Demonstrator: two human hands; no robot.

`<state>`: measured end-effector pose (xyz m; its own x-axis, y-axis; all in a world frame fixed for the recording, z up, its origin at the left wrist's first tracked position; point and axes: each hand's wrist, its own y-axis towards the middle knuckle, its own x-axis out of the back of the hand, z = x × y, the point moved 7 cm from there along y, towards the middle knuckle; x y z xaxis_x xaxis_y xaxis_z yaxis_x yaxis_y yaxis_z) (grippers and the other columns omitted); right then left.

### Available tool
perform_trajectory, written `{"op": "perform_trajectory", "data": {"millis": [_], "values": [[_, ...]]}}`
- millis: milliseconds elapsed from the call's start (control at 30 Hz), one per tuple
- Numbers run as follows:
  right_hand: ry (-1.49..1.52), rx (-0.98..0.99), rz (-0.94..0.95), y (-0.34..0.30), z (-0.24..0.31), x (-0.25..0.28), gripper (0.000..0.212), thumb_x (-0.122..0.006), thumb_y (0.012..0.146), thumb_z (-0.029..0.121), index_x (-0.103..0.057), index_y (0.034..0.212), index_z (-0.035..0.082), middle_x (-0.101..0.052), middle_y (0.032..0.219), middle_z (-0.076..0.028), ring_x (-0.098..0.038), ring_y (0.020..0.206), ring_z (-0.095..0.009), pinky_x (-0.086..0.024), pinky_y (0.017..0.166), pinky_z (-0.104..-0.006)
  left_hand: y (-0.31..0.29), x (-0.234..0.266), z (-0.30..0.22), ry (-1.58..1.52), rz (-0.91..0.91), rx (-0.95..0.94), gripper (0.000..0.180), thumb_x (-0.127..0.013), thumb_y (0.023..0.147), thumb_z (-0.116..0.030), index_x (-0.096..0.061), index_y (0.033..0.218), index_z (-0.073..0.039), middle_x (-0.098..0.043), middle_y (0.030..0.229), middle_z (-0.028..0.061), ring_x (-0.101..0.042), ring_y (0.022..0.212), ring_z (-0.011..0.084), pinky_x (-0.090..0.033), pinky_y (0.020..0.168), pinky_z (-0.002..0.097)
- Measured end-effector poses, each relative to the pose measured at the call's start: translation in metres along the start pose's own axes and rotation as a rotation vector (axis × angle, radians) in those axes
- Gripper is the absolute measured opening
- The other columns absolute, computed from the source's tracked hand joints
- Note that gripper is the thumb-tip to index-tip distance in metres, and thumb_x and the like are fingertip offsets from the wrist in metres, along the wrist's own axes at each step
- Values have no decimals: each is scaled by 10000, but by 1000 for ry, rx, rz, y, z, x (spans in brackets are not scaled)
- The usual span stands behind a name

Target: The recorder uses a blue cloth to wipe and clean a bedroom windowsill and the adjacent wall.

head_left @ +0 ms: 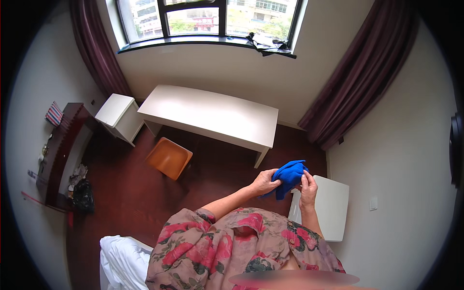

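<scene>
A bunched blue cloth [290, 175] is held up in front of me, between both hands. My left hand [265, 183] grips its left side, the thumb pressed on top. On the right edge, the fingers of my right hand [308, 188] pinch the fabric. One loose corner hangs below, between the hands. Just under and beyond my right hand stands a white cabinet [331, 208]; the cloth is apart from its top. How the cloth is folded inside the bunch cannot be made out.
A long white desk [208, 113] stands below the window, with an orange chair [169, 158] before it. Left of the desk is a white cabinet [114, 110]. A dark wooden shelf unit [60, 154] and a black bag [83, 195] line the left wall. White bedding [121, 261] lies at lower left.
</scene>
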<state>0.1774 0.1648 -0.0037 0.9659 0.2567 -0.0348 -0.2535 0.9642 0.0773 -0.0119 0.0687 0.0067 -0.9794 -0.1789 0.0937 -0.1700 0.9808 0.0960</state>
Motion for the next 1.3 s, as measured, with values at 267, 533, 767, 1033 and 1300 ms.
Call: {"op": "perform_trajectory", "data": {"millis": [267, 533, 767, 1033, 1300], "values": [[79, -18, 105, -25, -17, 19, 290, -604, 1010, 181, -650, 1232, -1, -702, 1050, -55, -683, 860, -119, -591, 748, -279, -52, -31, 3, 8, -106, 90, 413, -696, 871, -145, -641, 1259, -15, -737, 1070, 138, -700, 992, 191, -542, 914, 343], [177, -211, 235, -60, -21, 27, 267, -592, 1015, 185, -680, 1171, -13, -714, 988, -76, -701, 822, -139, -619, 681, -289, -103, -60, -7, 74, -176, 164, 407, -680, 897, -86, -623, 1292, -6, -720, 1093, 95, -659, 997, 144, -534, 924, 326], [116, -186, 319, -78, -31, 23, 276, -609, 1014, 214, -682, 1182, 8, -720, 1008, -53, -681, 847, -109, -590, 648, -259, -119, -40, -14, 78, -253, 147, 422, -689, 858, -134, -639, 1258, -10, -731, 1082, 156, -705, 999, 206, -548, 918, 349], [-75, -26, 414, -85, -22, -24, 326, -615, 1017, 288, -684, 1169, 8, -699, 955, 0, -624, 792, -57, -552, 669, -214, -125, 19, -41, 314, -295, -150, 483, -610, 804, -35, -636, 1280, -112, -684, 1167, 185, -659, 1091, 350, -520, 975, 404], [-31, -102, 673, -128, 29, -185, 729, -705, 942, 411, -416, 1451, -23, -578, 1213, -108, -617, 993, -163, -565, 749, -272, -162, 117, -27, 223, -477, -144, 456, -576, 743, 26, -702, 1164, -95, -653, 1031, 147, -656, 987, 341, -540, 895, 397]]}}
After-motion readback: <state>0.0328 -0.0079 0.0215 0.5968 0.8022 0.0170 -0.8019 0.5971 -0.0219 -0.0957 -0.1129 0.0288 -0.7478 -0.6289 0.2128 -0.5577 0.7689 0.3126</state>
